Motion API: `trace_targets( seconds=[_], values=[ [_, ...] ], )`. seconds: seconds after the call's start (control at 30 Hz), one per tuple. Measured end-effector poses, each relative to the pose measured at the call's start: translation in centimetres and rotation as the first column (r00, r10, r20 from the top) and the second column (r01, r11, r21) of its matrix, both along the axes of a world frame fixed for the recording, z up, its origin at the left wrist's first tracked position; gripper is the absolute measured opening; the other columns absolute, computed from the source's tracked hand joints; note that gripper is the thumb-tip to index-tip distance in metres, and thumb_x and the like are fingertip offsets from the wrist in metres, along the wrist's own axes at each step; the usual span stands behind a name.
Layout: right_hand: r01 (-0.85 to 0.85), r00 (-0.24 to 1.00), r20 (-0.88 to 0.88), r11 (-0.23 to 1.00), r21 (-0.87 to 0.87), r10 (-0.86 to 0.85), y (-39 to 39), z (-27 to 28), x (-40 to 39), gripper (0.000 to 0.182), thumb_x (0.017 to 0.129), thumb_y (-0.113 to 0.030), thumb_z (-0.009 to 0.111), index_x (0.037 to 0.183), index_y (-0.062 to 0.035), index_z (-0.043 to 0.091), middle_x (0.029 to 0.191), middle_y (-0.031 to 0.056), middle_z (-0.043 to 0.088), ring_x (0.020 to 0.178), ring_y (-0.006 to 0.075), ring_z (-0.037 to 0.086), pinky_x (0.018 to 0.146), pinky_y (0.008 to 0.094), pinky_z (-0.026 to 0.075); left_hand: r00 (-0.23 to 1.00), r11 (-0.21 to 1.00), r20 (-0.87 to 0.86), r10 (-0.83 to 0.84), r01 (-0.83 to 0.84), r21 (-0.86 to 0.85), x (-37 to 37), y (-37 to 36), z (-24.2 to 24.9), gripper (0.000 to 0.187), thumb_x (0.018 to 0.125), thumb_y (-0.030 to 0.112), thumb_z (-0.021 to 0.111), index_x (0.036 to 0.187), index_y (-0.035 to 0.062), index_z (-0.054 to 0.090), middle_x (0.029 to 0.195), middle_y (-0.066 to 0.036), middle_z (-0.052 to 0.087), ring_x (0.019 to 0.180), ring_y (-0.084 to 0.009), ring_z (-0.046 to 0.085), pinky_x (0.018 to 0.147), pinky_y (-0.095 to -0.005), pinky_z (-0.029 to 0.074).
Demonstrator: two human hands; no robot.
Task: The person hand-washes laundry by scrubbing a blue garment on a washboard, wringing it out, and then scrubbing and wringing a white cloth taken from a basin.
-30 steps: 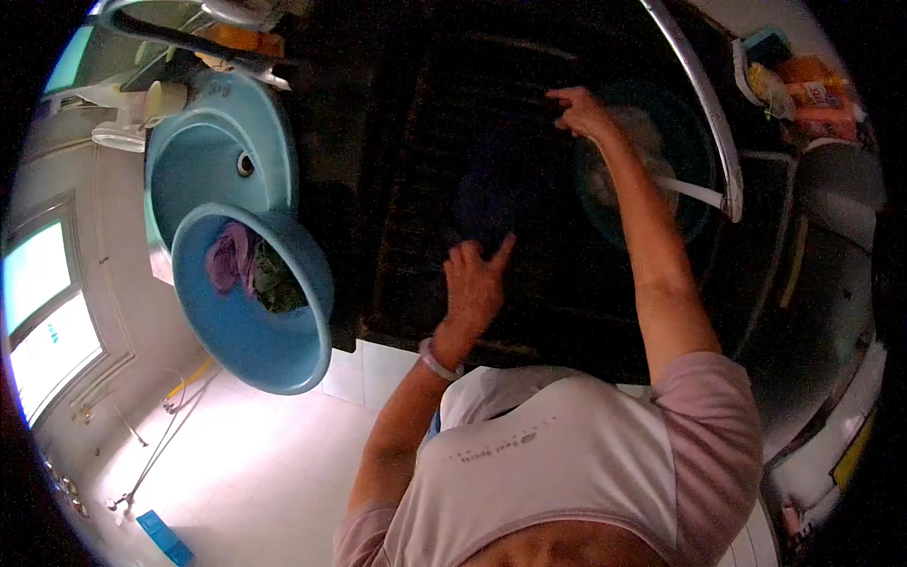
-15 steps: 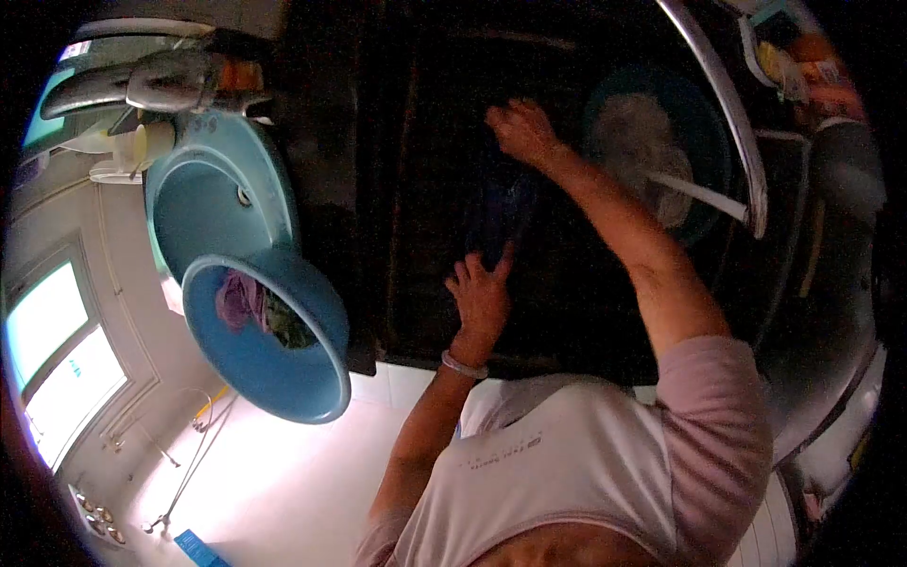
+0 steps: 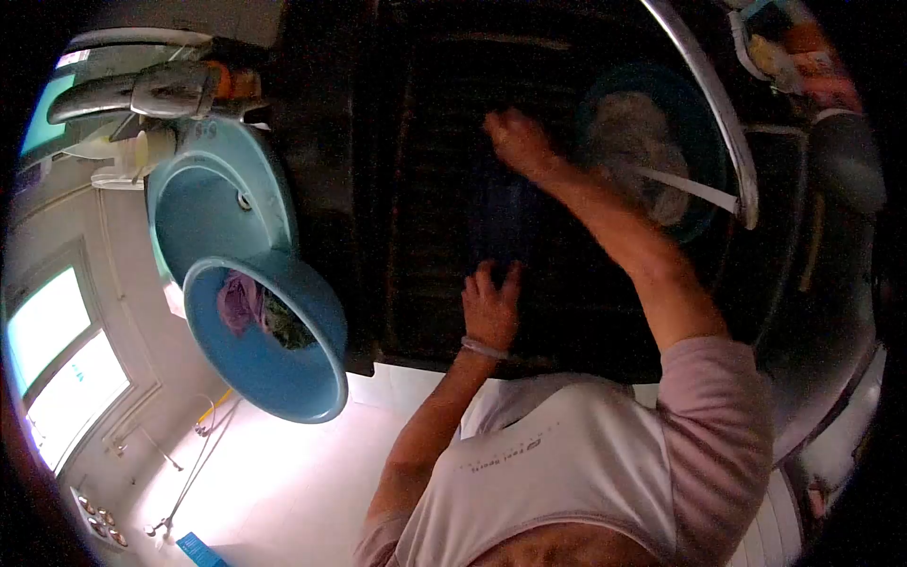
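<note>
A dark blue cloth (image 3: pixel 503 215) lies stretched lengthwise over a dark ribbed washboard surface (image 3: pixel 430 208). At its far end is my right hand (image 3: pixel 521 144), closed with the fingers curled in on the fabric; the dim light hides the exact grip. My left hand (image 3: pixel 491 307), a band round its wrist, rests at the near end with fingers apart and stretched forward, their tips by the cloth's edge. Right of my right forearm stands a dark teal basin (image 3: pixel 710 156) holding pale wet-looking fabric (image 3: pixel 642 142).
On the left, a blue basin (image 3: pixel 269 383) with purple and dark green cloths sits against a turquoise washbasin (image 3: pixel 269 156) with a metal faucet (image 3: pixel 142 92). A curved metal spout (image 3: pixel 704 76) arches over the teal basin. Bottles (image 3: pixel 822 71) stand at the far right.
My left hand has shifted a little right and toward my body. My right hand stays at the cloth's far end, moved only slightly, and the cloth looks straighter.
</note>
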State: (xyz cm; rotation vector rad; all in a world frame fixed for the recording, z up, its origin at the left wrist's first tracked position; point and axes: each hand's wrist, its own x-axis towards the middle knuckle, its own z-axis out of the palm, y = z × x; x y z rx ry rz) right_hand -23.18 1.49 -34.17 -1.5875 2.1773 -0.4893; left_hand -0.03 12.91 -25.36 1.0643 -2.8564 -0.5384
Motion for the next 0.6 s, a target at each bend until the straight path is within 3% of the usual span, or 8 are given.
trace_targets(
  seconds=[0.07, 0.2, 0.27, 0.3, 0.4, 0.47, 0.57, 0.6],
  values=[
    [-0.359, 0.933, -0.056, 0.929, -0.089, 0.356, 3.4, 0.7, 4.4, 0.009, 0.084, -0.01, 0.048, 0.082, -0.0047, 0.054, 0.07, 0.0126, 0.052, 0.067, 0.0271, 0.053, 0.067, 0.0395, 0.045, 0.993, 0.999, -0.117, 0.022, -0.018, 0.04, -0.2, -0.7, 0.0, 0.045, 0.071, 0.003, 0.055, 0.115, 0.0125, 0.053, 0.099, -0.014, 0.044, 0.086, -0.0325, 0.046, 0.073, -0.0412, 0.044],
    [-0.128, 0.938, 0.335, 0.987, 0.093, 0.09, 1.8, 4.5, 2.3, 0.014, 0.079, -0.013, 0.049, 0.086, -0.0032, 0.056, 0.073, 0.0149, 0.057, 0.07, 0.0294, 0.057, 0.063, 0.0414, 0.048, 0.989, 0.982, -0.008, -0.149, 0.149, 0.115, 0.8, -0.3, 0.1, 0.04, 0.067, 0.004, 0.056, 0.107, 0.0096, 0.058, 0.094, -0.011, 0.045, 0.084, -0.0309, 0.046, 0.072, -0.0402, 0.044],
    [-0.091, 0.985, 0.144, 0.994, -0.065, 0.099, -0.5, 1.8, -0.1, 0.015, 0.078, -0.014, 0.049, 0.083, -0.0025, 0.057, 0.074, 0.0158, 0.059, 0.072, 0.0308, 0.059, 0.063, 0.0421, 0.049, 0.99, 0.985, -0.053, -0.133, 0.138, 0.104, 0.5, -0.4, 0.0, 0.038, 0.066, 0.004, 0.057, 0.104, 0.0101, 0.06, 0.094, -0.01, 0.045, 0.082, -0.0301, 0.047, 0.071, -0.04, 0.045],
    [-0.153, 0.981, -0.156, 0.952, -0.264, 0.115, -2.3, 1.4, -1.4, 0.015, 0.078, -0.014, 0.049, 0.078, -0.0023, 0.058, 0.075, 0.0162, 0.059, 0.072, 0.0316, 0.059, 0.063, 0.0424, 0.049, 0.99, 0.987, -0.065, -0.129, 0.135, 0.092, 0.2, -0.8, -0.1, 0.039, 0.065, 0.004, 0.057, 0.103, 0.0102, 0.06, 0.093, -0.011, 0.045, 0.082, -0.0302, 0.047, 0.07, -0.04, 0.045],
    [-0.061, 0.997, -0.04, 0.997, -0.04, 0.059, -1.2, 1.1, 0.7, 0.014, 0.078, -0.013, 0.049, 0.078, -0.002, 0.058, 0.074, 0.0169, 0.058, 0.074, 0.0337, 0.058, 0.066, 0.0427, 0.049, 0.992, 0.986, -0.062, -0.112, 0.118, 0.113, 0.3, -0.3, 0.3, 0.038, 0.065, 0.003, 0.056, 0.102, 0.0104, 0.061, 0.092, -0.011, 0.045, 0.081, -0.0306, 0.047, 0.07, -0.0399, 0.045],
    [-0.476, 0.878, -0.034, 0.865, -0.157, 0.477, 4.7, 0.0, 6.2, 0.007, 0.079, -0.008, 0.05, 0.076, -0.0016, 0.054, 0.067, 0.019, 0.053, 0.066, 0.0317, 0.053, 0.058, 0.041, 0.044, 0.992, 0.984, -0.049, -0.114, 0.12, 0.131, -0.4, -0.7, 0.1, 0.037, 0.065, 0.002, 0.056, 0.101, 0.0106, 0.062, 0.092, -0.011, 0.045, 0.081, -0.031, 0.047, 0.07, -0.0398, 0.046],
    [-0.613, 0.778, -0.006, 0.758, -0.222, 0.628, 5.9, -0.1, 4.7, 0.008, 0.077, -0.007, 0.051, 0.072, -0.0013, 0.053, 0.066, 0.0167, 0.052, 0.064, 0.0295, 0.052, 0.057, 0.0423, 0.043, 0.99, 0.981, -0.043, -0.137, 0.142, 0.13, 0.0, -0.5, -0.4, 0.039, 0.065, 0.001, 0.055, 0.103, 0.0104, 0.061, 0.094, -0.012, 0.045, 0.083, -0.0316, 0.047, 0.071, -0.0398, 0.046],
    [-0.584, 0.812, -0.199, 0.747, -0.319, 0.549, 3.3, -2.1, 1.7, 0.007, 0.077, -0.007, 0.051, 0.074, -0.0005, 0.053, 0.068, 0.0154, 0.053, 0.064, 0.0295, 0.053, 0.057, 0.0436, 0.043, 0.991, 0.981, -0.035, -0.129, 0.132, 0.139, -0.1, -0.5, -0.4, 0.04, 0.065, 0.001, 0.055, 0.104, 0.0105, 0.061, 0.094, -0.012, 0.044, 0.084, -0.0316, 0.047, 0.071, -0.0398, 0.046]
  ],
)
